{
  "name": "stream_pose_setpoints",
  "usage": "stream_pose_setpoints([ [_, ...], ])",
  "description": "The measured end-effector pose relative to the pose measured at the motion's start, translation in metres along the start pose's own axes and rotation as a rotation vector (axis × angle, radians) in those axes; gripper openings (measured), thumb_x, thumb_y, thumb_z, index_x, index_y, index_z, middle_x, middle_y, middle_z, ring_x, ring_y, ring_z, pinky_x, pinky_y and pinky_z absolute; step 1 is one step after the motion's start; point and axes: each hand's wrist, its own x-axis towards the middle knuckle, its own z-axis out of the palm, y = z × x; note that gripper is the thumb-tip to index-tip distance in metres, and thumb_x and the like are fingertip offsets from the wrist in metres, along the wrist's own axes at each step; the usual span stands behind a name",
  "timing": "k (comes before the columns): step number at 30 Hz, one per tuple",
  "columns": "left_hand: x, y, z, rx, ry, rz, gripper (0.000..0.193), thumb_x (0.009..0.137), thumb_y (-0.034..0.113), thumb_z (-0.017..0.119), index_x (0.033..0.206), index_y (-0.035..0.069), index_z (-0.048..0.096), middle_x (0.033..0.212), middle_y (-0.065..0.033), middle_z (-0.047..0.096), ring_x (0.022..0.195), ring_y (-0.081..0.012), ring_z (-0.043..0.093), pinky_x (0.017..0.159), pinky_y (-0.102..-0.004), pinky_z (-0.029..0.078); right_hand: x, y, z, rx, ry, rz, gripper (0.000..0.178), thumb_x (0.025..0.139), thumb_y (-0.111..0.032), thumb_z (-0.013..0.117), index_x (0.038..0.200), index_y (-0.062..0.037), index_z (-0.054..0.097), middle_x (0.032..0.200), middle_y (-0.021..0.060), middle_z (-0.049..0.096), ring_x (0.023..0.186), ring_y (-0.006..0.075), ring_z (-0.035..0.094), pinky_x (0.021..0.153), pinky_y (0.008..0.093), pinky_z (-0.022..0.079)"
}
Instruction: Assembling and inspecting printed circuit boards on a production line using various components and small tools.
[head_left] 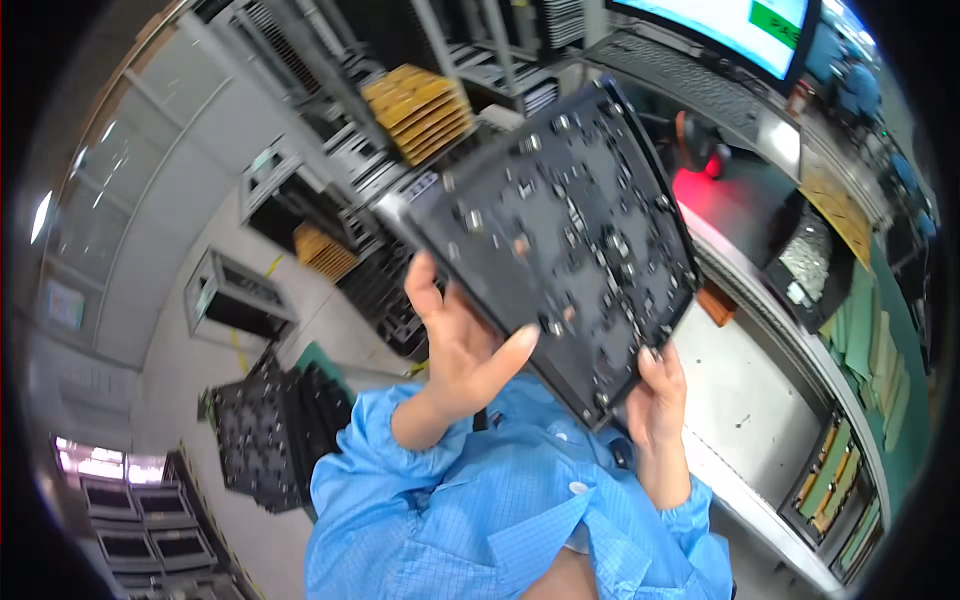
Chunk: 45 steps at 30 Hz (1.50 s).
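Note:
A black rectangular carrier plate point(490, 265), dotted with small metal clips and screw-like fittings, is held up tilted in front of my body. My left hand point(462, 355) is at its left edge, with the thumb along the near edge and other fingers partly hidden beneath. My right hand point(657, 395) pinches the lower right edge, thumb on top. Both forearms come out of blue checked sleeves. The plate's underside is out of sight.
A bench on the right carries a keyboard point(675, 75), a monitor point(770, 35), a scanner casting red light point(695, 145) and a black tray of small parts point(810, 260). Similar black plates point(262, 440) stand low at left. Yellow stacked trays point(418, 112) sit on a rack ahead.

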Motion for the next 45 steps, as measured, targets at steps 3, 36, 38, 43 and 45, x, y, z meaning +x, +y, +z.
stream_pose_setpoints([
  [3, 0.037, -0.015, -0.044, -0.302, -0.112, -0.498, 0.08, 0.087, 0.031, 0.06, 0.147, -0.008, 0.025, 0.142, -0.0222, 0.042, 0.132, -0.0284, 0.045, 0.109, -0.0408, 0.04, -0.014, -0.039, -0.058, -0.162, 0.136, -0.142, 0.058, 0.086, -0.007, 0.067, 0.138, 0.001, 0.042, 0.124, 0.015, 0.06, 0.114, 0.0257, 0.061, 0.102, 0.0409, 0.048],
  [36, 0.249, -0.161, -0.262, 1.079, 1.002, -0.121, 0.042, 0.088, 0.035, 0.068, 0.096, -0.005, 0.061, 0.112, -0.0256, 0.052, 0.112, -0.0346, 0.045, 0.093, -0.0447, 0.04, 0.03, -0.043, -0.099, -0.316, 0.181, 0.132, 0.05, 0.103, -0.033, 0.051, 0.144, -0.0066, 0.04, 0.14, 0.0047, 0.048, 0.127, 0.0194, 0.046, 0.111, 0.0362, 0.033],
  [38, 0.261, -0.158, -0.261, 1.026, 1.032, -0.267, 0.048, 0.085, 0.044, 0.069, 0.095, -0.003, 0.069, 0.121, -0.0286, 0.049, 0.118, -0.0368, 0.042, 0.099, -0.0447, 0.038, 0.035, -0.047, -0.104, -0.277, 0.19, 0.139, 0.049, 0.102, -0.031, 0.051, 0.143, -0.0069, 0.041, 0.138, 0.0044, 0.05, 0.127, 0.0184, 0.046, 0.111, 0.0356, 0.033],
  [43, 0.268, -0.156, -0.287, 1.008, 0.949, -0.237, 0.037, 0.078, 0.038, 0.079, 0.098, 0.007, 0.073, 0.126, -0.0248, 0.045, 0.12, -0.0377, 0.043, 0.103, -0.0456, 0.037, 0.037, -0.053, -0.134, -0.385, 0.361, 0.034, 0.046, 0.098, -0.029, 0.057, 0.138, -0.0094, 0.046, 0.125, 0.0012, 0.058, 0.112, 0.015, 0.052, 0.099, 0.0348, 0.039],
  [45, 0.275, -0.157, -0.273, 1.029, 0.955, -0.258, 0.037, 0.079, 0.039, 0.078, 0.098, 0.008, 0.073, 0.127, -0.0249, 0.044, 0.121, -0.0383, 0.043, 0.104, -0.0467, 0.037, 0.034, -0.056, -0.156, -0.415, 0.425, 0.019, 0.045, 0.097, -0.03, 0.058, 0.138, -0.014, 0.048, 0.121, -0.0002, 0.059, 0.105, 0.0117, 0.053, 0.09, 0.0337, 0.041],
])
